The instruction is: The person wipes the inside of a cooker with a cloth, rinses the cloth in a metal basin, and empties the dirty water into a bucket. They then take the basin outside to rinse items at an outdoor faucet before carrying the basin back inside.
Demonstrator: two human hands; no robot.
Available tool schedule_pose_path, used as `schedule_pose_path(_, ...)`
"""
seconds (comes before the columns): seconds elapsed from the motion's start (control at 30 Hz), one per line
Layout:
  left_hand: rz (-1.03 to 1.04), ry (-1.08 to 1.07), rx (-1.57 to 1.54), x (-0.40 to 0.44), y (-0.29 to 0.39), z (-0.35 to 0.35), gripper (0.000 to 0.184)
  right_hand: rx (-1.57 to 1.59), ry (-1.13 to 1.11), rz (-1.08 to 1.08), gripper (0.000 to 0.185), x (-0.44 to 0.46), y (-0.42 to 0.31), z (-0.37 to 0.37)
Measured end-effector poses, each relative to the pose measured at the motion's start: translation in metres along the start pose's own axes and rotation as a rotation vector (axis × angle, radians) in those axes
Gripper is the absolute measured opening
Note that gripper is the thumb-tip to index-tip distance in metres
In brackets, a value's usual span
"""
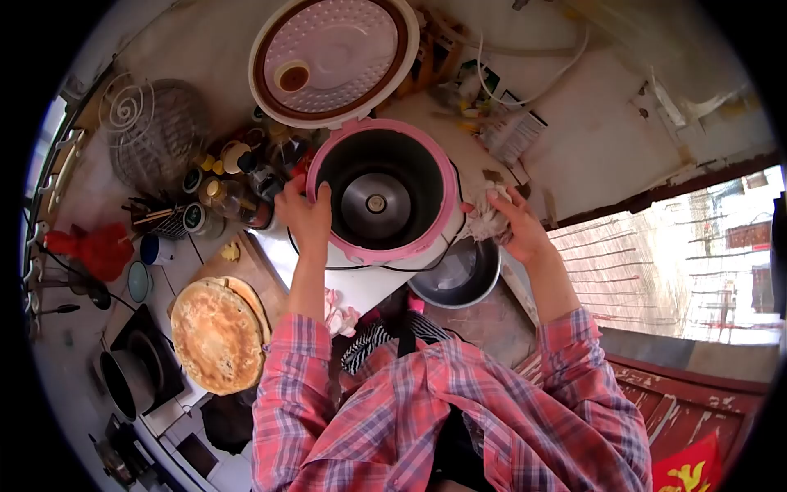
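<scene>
A pink rice cooker (449, 201) stands before me with its lid (336, 57) tipped back. No inner pot sits in it, so the round metal heating plate (361, 215) at the bottom shows. My left hand (305, 215) grips the cooker's left rim, thumb over the inner edge and fingers outside. Beside the right wall, my right hand (520, 225) is closed on a crumpled whitish cloth (489, 215). Below that hand is a grey metal bowl (471, 283).
Flatbreads (217, 336) lie on a wooden board (246, 262) at left. Bottles and jars (221, 197) crowd the space left of the cooker. A dark pot (127, 384) stands lower left. A cord runs round the cooker, and crumpled pink paper (340, 316) lies at the front edge.
</scene>
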State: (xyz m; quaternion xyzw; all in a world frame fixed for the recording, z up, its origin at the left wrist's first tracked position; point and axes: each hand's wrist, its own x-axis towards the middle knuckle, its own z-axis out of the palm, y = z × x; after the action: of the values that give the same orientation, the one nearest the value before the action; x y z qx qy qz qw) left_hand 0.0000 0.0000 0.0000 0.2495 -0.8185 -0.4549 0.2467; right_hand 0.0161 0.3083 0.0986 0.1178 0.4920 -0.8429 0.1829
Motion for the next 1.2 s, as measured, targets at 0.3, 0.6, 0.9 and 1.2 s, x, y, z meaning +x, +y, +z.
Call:
schedule_pose_path(0.3, 0.363, -0.04, 0.197, 0.014, 0.009, 0.008, 0.042, -1.297, 0.045, -0.559, 0.019, 0.116, -0.016, 0.071)
schedule_pose_path(0.6, 0.378, -0.035, 0.192, 0.017, 0.01, 0.004, 0.041, -1.493, -0.124, -1.111, 0.023, 0.195, 0.06, 0.106)
schedule_pose_path(0.9, 0.349, 0.008, 0.297, 0.015, 0.012, 0.008, 0.041, -1.901, -0.235, -1.092, 0.028, 0.199, 0.034, 0.11)
schedule_pose_path(1.2, 0.331, 0.014, 0.318, 0.011, 0.014, 0.0, 0.043, -2.086, -0.128, -0.872, 0.017, 0.171, 0.025, 0.112)
